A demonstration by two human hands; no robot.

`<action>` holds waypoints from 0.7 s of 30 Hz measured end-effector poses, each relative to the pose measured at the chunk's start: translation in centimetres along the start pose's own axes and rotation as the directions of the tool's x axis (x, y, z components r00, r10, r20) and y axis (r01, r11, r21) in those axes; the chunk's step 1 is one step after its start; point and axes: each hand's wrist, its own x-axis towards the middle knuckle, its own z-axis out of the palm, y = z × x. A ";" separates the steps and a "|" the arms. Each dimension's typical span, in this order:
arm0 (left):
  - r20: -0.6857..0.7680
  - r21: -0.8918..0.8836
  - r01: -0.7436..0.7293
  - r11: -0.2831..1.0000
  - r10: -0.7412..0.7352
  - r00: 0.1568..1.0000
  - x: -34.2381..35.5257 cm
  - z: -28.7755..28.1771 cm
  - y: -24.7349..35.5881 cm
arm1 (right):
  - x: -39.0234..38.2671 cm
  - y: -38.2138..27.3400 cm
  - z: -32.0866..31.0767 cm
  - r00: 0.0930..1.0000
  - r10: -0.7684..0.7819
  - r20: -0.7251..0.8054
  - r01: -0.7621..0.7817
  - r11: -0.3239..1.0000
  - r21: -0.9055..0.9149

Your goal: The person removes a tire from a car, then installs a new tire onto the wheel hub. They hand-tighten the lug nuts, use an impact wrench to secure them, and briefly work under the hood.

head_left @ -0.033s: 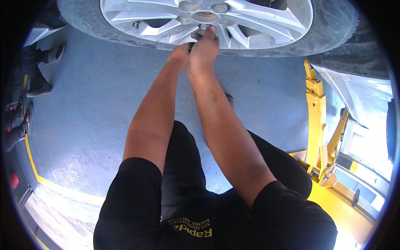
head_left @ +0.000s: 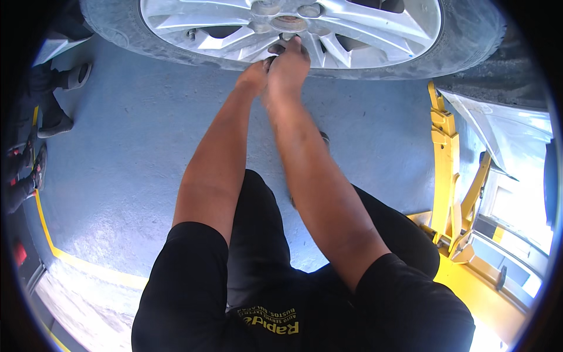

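A car wheel fills the top of the view, with a silver alloy rim (head_left: 363, 29) and a dusty black tyre (head_left: 463, 53). Both my arms reach up to the lower part of its hub (head_left: 287, 22). My right hand (head_left: 288, 61) has its fingertips closed on a small lug nut (head_left: 287, 37) just below the hub centre. My left hand (head_left: 253, 76) is pressed against the right one from the left, under the rim's spokes. Something small and dark shows between the two hands; whether the left fingers hold it is hidden.
I crouch on a blue-grey floor (head_left: 135, 170) edged by a yellow line (head_left: 76, 261). A yellow lift arm (head_left: 446, 152) stands at the right beside the car's body panel (head_left: 510, 135). Another person's shoes and legs (head_left: 56, 100) are at the far left.
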 end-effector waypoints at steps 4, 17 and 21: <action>0.209 0.400 -0.159 0.903 0.079 0.975 0.5 -0.3 0.3 | 0.7 0.2 -0.3 0.990 0.143 0.005 -0.143 0.988 0.053; 0.078 0.454 -0.023 0.891 -0.014 0.997 -4.0 -2.2 8.7 | 1.4 0.7 -0.6 0.998 0.055 0.023 -0.057 0.995 0.077; 0.091 0.424 -0.031 0.905 -0.008 0.996 -4.2 -2.2 8.9 | 0.6 0.0 0.0 0.997 -0.074 0.017 0.075 0.993 -0.091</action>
